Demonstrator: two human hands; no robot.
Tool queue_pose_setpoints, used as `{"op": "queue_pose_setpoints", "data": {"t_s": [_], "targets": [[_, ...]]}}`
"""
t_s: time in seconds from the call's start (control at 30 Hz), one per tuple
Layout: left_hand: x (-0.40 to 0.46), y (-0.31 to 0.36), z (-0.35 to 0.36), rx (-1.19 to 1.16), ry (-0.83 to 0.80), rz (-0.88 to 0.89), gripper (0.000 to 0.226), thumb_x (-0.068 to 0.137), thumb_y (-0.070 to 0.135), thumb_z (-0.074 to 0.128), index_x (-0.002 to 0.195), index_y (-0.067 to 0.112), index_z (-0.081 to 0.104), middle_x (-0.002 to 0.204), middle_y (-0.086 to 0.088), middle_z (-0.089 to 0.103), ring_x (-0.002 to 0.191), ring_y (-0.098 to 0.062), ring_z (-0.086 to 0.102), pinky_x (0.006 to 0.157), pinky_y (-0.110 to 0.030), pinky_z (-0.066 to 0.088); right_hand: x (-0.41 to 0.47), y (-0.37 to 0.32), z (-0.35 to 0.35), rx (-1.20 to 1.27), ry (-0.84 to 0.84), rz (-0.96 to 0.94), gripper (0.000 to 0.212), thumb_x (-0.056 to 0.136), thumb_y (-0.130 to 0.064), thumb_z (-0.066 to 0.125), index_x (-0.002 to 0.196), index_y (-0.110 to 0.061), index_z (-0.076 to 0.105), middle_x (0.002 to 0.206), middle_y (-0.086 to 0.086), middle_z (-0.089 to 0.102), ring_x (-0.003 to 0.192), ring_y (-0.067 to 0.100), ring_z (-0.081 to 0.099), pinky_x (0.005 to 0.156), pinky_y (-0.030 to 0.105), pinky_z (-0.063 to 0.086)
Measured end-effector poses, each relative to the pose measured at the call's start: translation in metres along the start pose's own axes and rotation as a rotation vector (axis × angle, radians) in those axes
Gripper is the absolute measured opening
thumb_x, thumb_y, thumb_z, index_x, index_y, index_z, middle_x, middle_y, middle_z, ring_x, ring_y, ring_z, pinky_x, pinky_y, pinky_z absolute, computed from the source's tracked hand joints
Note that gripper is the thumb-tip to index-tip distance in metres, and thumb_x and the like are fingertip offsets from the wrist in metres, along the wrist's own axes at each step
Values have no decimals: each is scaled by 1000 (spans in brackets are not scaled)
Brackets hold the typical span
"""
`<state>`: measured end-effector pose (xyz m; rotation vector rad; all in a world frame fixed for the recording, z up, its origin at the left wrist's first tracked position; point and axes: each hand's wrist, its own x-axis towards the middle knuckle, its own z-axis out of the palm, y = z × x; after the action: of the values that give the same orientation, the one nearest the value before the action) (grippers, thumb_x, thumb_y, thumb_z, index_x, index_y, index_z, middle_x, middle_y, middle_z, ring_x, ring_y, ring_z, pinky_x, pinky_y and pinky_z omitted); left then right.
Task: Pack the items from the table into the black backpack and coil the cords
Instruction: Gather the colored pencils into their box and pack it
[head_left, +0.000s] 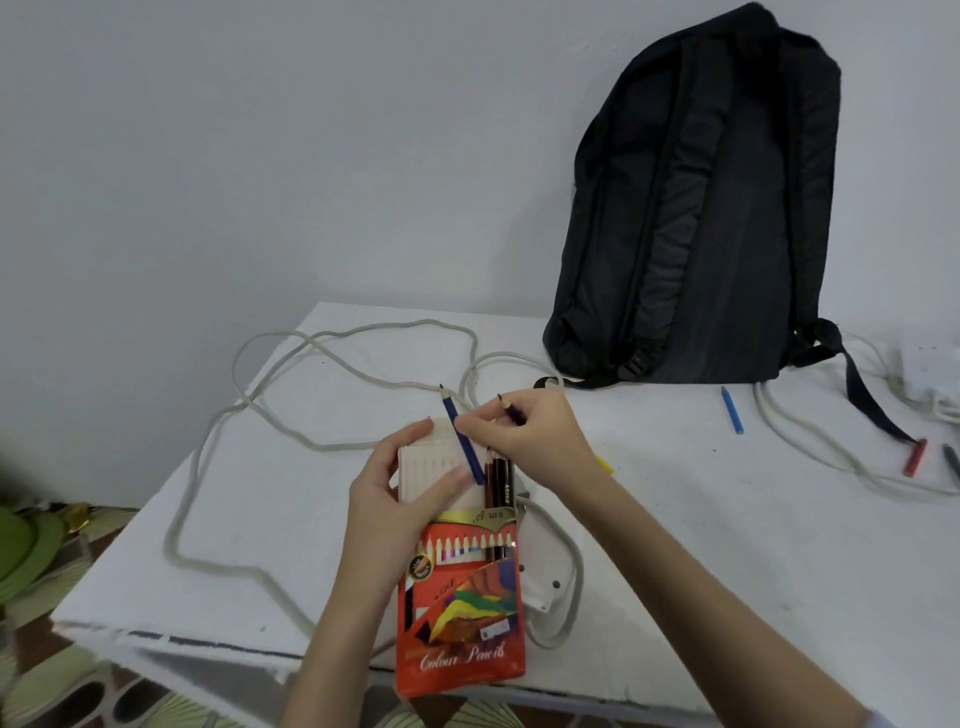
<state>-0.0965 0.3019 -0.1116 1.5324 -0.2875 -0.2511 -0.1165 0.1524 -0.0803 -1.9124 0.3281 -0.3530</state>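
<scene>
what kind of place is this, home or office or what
Probably a room in a home, though that is a guess. A small white-covered table stands against a bare pale wall, the floor has a patterned covering, and school things lie about: a black backpack and a colour pencil box.

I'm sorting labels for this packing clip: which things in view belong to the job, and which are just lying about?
Belongs to the job:
black backpack
colour pencil box, held by the left hand
dark blue pencil, pinched by the right hand
loose blue pencil
red pencil
grey cord
white table

Just lying about:
green object on the patterned floor
</scene>
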Motion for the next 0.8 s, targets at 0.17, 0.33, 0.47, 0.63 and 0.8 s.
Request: {"op": "queue_pose_setpoints", "data": {"t_s": [0.17,0.33,0.47,0.63,0.8], "targets": [[-4,-3,0,-5,24,23,46,69,18,77,112,24,61,103,1,67,82,-14,69,60,-27,56,-10,-1,5,-186,-50,-88,19,73,-27,78,69,-10,70,34,-14,42,39,4,40,51,22,33],[-2,-10,2,-2,47,34,38,73,12,79,102,31,64,105,1,67,92,-25,67,72,-45,58,-9,-14,-6,-20,35,0,19,86,-41,61,90,-22,58,65,-6,51,54,6,44,54,22,37],[-2,-11,3,-16,30,22,37,72,15,80,99,36,65,109,3,66,97,-30,66,72,-48,57,-5,-29,-25,418,-8,107,18,96,-2,39,91,-13,52,76,5,50,58,15,45,51,25,40],[-6,-6,6,-15,-15,43,36,77,9,74,104,30,62,110,3,66,94,-29,67,66,-40,58,-15,-23,-32,522,-94,9,11,91,1,54,99,-6,56,86,14,61,78,21,63,76,30,57],[-12,5,8,-33,-59,24,38,77,9,73,108,29,62,108,-1,67,86,-25,69,60,-35,58,-16,-18,-36,271,35,-15,13,83,-11,68,94,-16,61,93,13,72,78,13,63,63,19,51]]}}
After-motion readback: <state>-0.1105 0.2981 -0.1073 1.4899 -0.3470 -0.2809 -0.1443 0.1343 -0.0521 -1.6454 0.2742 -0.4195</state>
